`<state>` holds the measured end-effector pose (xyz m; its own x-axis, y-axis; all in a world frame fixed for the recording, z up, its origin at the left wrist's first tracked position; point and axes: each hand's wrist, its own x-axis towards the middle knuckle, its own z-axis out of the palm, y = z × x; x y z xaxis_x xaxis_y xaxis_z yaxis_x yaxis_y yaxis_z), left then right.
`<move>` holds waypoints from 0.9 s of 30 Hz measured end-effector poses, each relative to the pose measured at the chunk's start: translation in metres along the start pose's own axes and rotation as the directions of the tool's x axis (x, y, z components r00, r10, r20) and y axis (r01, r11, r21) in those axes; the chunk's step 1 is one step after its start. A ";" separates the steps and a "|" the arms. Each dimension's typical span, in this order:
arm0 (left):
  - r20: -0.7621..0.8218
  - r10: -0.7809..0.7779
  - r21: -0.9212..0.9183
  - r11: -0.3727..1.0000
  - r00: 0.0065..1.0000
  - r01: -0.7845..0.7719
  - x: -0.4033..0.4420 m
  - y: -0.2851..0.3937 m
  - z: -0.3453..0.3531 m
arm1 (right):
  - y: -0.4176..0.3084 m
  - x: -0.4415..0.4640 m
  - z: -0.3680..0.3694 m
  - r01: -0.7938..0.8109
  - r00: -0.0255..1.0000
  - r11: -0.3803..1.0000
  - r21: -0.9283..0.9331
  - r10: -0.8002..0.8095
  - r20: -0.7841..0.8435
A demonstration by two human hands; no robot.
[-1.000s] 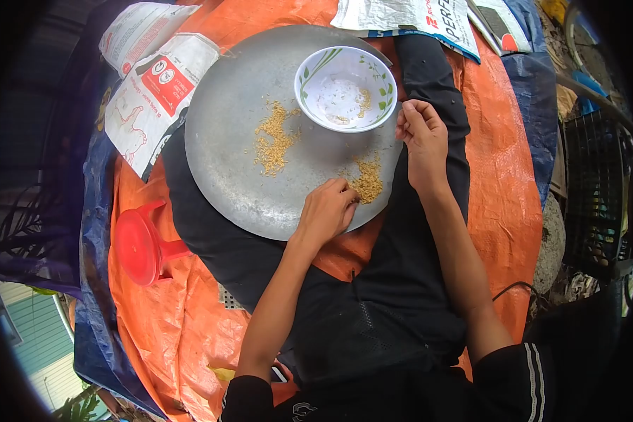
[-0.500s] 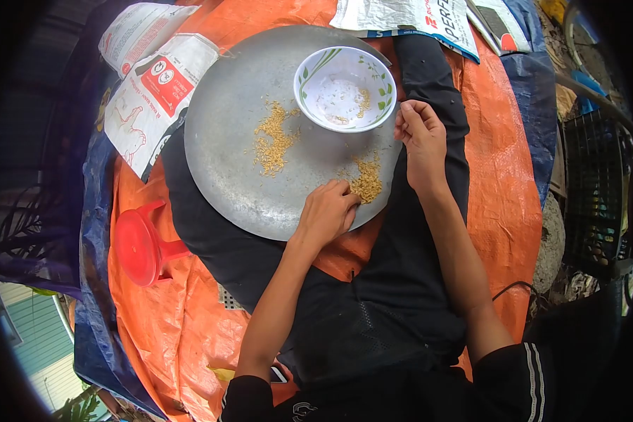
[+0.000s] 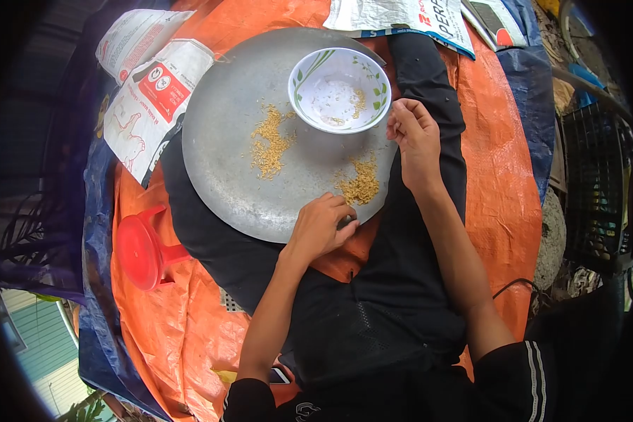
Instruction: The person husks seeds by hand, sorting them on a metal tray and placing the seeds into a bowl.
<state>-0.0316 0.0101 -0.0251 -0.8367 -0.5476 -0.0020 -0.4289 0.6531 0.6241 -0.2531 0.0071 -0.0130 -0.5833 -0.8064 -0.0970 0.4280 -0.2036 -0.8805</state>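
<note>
Drawn back toward the person's body since the earlier frame, the left hand [image 3: 322, 226] is now apart from the compact pile of golden husked-looking grains [image 3: 360, 184] that its fingertips had been touching. Its fingers are curled inward over the near edge of the round, dull grey metal tray [image 3: 214, 144]; a dark patch shows between them, and whether they grip anything cannot be told. The compact pile lies on the tray just beyond these fingertips, while a looser, longer scatter of golden grains [image 3: 269, 144] lies farther beyond them and to the left.

The right hand [image 3: 416, 133] has its thumb and forefinger closed together in a pinch; whether something is between them is too small to tell. Just to the left of those fingers is the white round bowl with green leaf patterns [image 3: 323, 79], its inside showing some grains and pale bits. The bowl's base is hidden.

Well to the left of the left fingers, a red plastic stool [image 3: 138, 253] is on the bright orange tarp [image 3: 503, 190]. Black trousers [image 3: 429, 84] show beyond the right fingers, beside the tray.
</note>
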 end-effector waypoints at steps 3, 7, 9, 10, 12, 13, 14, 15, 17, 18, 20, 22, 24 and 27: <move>0.023 -0.012 -0.038 0.999 1.000 0.012 -0.001 0.004 0.000 | 0.000 0.000 0.000 -0.004 1.000 1.000 0.009 0.004 0.004; -0.007 -0.030 -0.038 0.999 1.000 0.030 -0.006 0.008 0.007 | -0.001 0.000 0.000 -0.002 1.000 0.999 0.038 0.001 0.024; -0.009 -0.051 -0.032 0.998 0.999 0.051 -0.008 0.012 0.011 | -0.001 0.000 0.000 -0.003 1.000 0.999 0.042 0.001 0.027; -0.036 -0.057 -0.012 0.998 0.998 0.056 -0.009 0.015 0.014 | -0.001 0.000 0.000 -0.005 1.000 0.999 0.046 0.003 0.031; -0.062 -0.058 0.011 0.998 0.996 0.059 -0.011 0.019 0.014 | -0.002 0.000 0.000 -0.004 1.000 0.999 0.054 0.002 0.028; -0.061 -0.036 0.012 0.999 0.997 0.037 -0.012 0.020 0.014 | -0.003 0.000 0.000 -0.005 1.000 0.998 0.059 0.004 0.025; -0.060 -0.013 0.011 1.000 0.998 0.013 -0.011 0.021 0.014 | -0.002 0.000 0.000 -0.001 1.000 0.998 0.059 0.000 0.020; -0.056 -0.006 0.009 1.000 0.998 0.006 -0.006 0.022 0.010 | -0.002 0.001 -0.001 -0.011 1.000 0.998 0.069 0.009 0.019; -0.093 -0.029 0.006 1.000 0.995 0.030 0.006 0.018 -0.002 | -0.001 0.002 -0.003 -0.020 1.000 0.997 0.076 0.019 0.011; -0.124 -0.030 0.015 0.999 0.992 0.032 0.017 0.015 -0.010 | 0.000 0.003 -0.003 -0.028 1.000 0.996 0.080 0.027 0.012; -0.214 -0.029 0.048 0.998 0.976 0.040 0.048 0.009 -0.034 | 0.000 0.003 -0.001 -0.040 0.999 0.996 0.083 0.039 0.017; -0.315 -0.018 0.105 0.993 0.949 0.054 0.081 0.007 -0.059 | 0.000 0.003 -0.001 -0.051 0.999 0.998 0.047 0.051 -0.002; -0.360 -0.011 0.138 0.988 0.933 0.065 0.106 0.002 -0.071 | 0.000 0.004 -0.001 -0.062 0.998 0.997 0.048 0.063 -0.004; -0.525 -0.096 0.171 0.962 0.846 0.215 0.125 -0.013 -0.069 | 0.001 0.004 -0.003 -0.068 0.998 0.996 0.051 0.068 -0.002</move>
<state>-0.1071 -0.1029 0.0200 -0.4878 -0.8003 0.3486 -0.6505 0.5996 0.4662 -0.2572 0.0051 -0.0161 -0.5539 -0.8175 -0.1579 0.5016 -0.1763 -0.8469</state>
